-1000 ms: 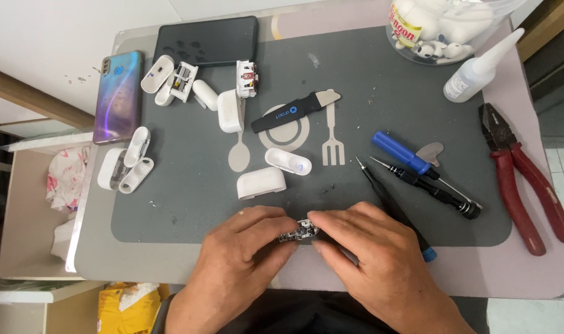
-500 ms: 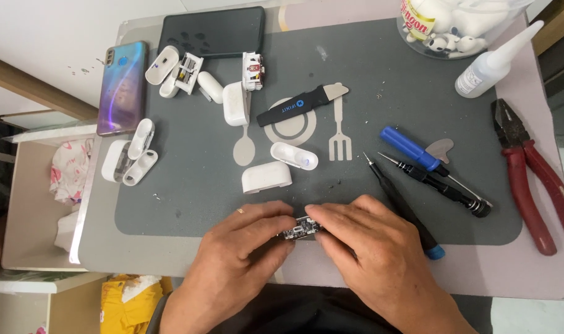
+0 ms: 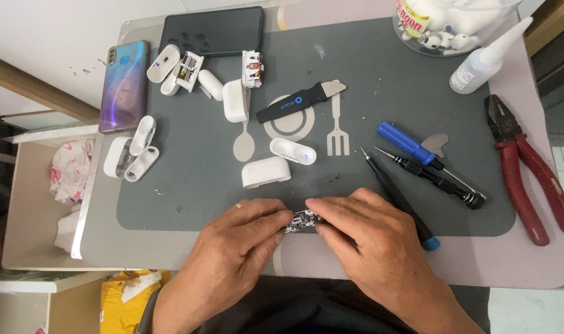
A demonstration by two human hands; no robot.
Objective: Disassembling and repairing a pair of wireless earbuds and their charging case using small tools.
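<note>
**Hands pinch small circuit board at near edge of mat**

Both hands meet at the near edge of the grey mat (image 3: 189, 185). Left hand (image 3: 235, 244) and right hand (image 3: 368, 238) are each closed in a fingertip pinch on the board (image 3: 302, 221), one at either end; the board sits between them, just above or on the mat, cannot tell which.

Surroundings, largest first: tabletop (image 3: 542, 260); mat; dark tablet (image 3: 211, 31) at the far edge; phone (image 3: 124, 83) at far left; red pliers (image 3: 526, 170) at right; glue bottle (image 3: 489, 52); black pry tool (image 3: 297, 103); blue driver (image 3: 409, 142) and black drivers (image 3: 436, 179) just beside the right hand; white case shell (image 3: 266, 172) just beyond the left hand, with other white case parts well apart.

Handling judgement: board looks very light, thin, stiff and fragile, its face crowded with small parts. Best held by the bare edges at the two ends, as now, with light pressure and no bending; it would slip easily from a loose pinch.
</note>
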